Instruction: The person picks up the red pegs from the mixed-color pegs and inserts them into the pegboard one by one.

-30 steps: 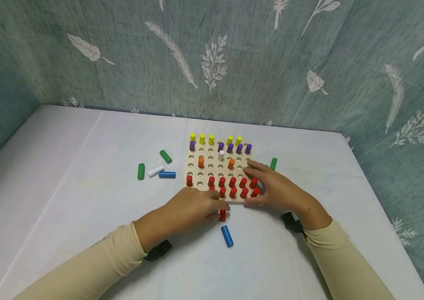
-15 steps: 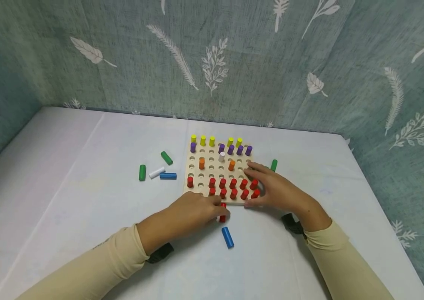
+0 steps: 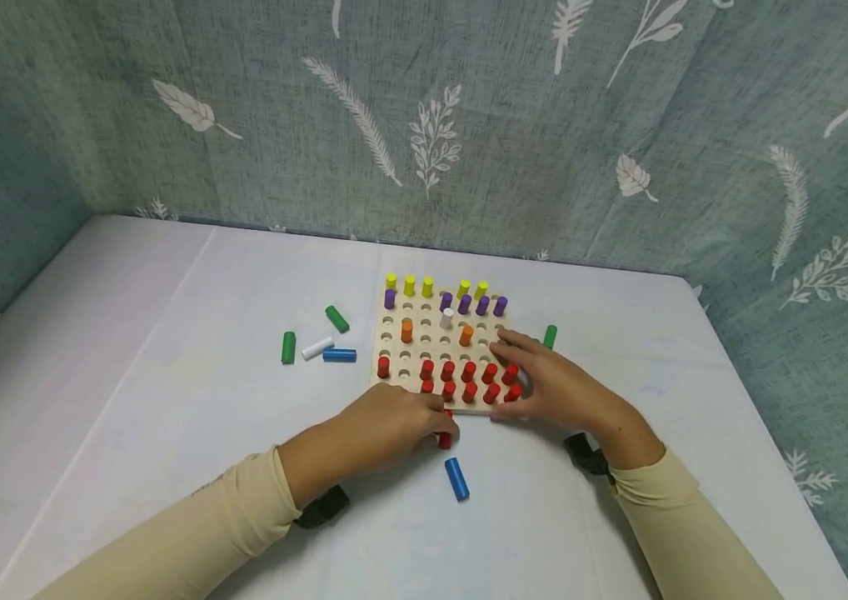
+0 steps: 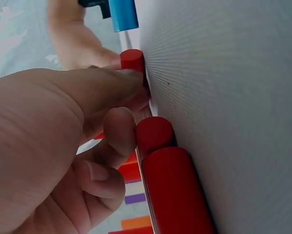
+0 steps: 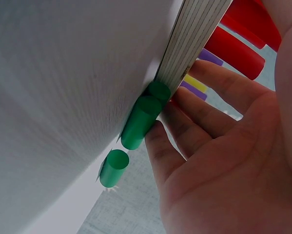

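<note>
My left hand [image 3: 386, 421] pinches a red peg [image 3: 446, 438] between thumb and fingers, just in front of the wooden pegboard [image 3: 435, 357]. The left wrist view shows that red peg [image 4: 132, 59] at the fingertips, with two more red pegs [image 4: 177, 187] lying below the curled fingers. Spread around the board's front right corner, my right hand [image 3: 555, 383] touches its side with relaxed fingers. In the right wrist view those fingers lie along the board's edge [image 5: 189, 44]. Standing in the board are red, orange, purple, yellow and white pegs.
A blue peg [image 3: 457, 479] lies on the white table nearer the camera. Left of the board are two green pegs [image 3: 288, 347], a white peg [image 3: 317, 348] and another blue peg [image 3: 339, 355]. Green pegs [image 5: 141, 122] lie beyond the right hand. Patterned cloth [image 3: 514, 125] hangs behind.
My left fingers have settled lower onto the red peg in front of the board. The right hand stays at the board's corner. The whole view has shifted slightly.
</note>
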`<action>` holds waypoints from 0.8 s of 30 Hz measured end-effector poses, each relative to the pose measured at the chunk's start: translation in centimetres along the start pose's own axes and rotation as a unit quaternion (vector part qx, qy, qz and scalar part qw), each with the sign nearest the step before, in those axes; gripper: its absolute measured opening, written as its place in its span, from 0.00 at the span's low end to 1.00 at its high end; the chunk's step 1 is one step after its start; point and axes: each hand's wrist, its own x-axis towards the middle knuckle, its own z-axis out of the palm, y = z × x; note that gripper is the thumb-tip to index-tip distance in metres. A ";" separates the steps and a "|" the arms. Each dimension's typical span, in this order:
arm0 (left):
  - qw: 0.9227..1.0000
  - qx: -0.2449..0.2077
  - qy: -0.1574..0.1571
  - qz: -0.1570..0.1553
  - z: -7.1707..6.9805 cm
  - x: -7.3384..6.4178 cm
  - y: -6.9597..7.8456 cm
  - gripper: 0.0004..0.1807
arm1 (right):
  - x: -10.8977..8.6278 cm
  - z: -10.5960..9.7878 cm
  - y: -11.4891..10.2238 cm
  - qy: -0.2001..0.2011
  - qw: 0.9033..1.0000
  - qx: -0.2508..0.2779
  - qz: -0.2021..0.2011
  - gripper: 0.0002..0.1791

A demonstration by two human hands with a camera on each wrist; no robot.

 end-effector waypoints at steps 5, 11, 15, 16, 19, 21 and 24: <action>1.000 -0.006 0.005 0.000 0.0 0.1 -0.1 0.14 | 0.0 -0.1 -0.1 0.006 1.000 -0.002 0.000 0.53; 1.000 -0.012 0.004 0.004 0.1 0.1 -0.1 0.13 | 0.0 0.0 0.0 0.001 1.000 0.000 -0.002 0.53; 1.000 -0.005 0.009 0.003 0.1 0.1 -0.1 0.12 | 0.1 0.1 0.1 0.004 1.000 -0.001 0.001 0.53; 1.000 -0.006 0.008 0.002 0.1 0.1 -0.1 0.12 | 0.1 0.1 0.1 0.003 1.000 -0.001 0.001 0.53; 1.000 -0.007 0.006 0.001 0.3 0.0 -0.1 0.12 | 0.1 0.2 0.0 -0.002 1.000 0.004 0.003 0.53; 1.000 -0.007 0.006 0.001 0.4 0.0 -0.1 0.12 | 0.0 0.2 0.0 -0.004 1.000 0.004 0.004 0.53; 1.000 -0.003 0.005 0.001 0.3 0.1 -0.1 0.12 | 0.0 0.1 0.0 -0.002 1.000 -0.001 0.004 0.53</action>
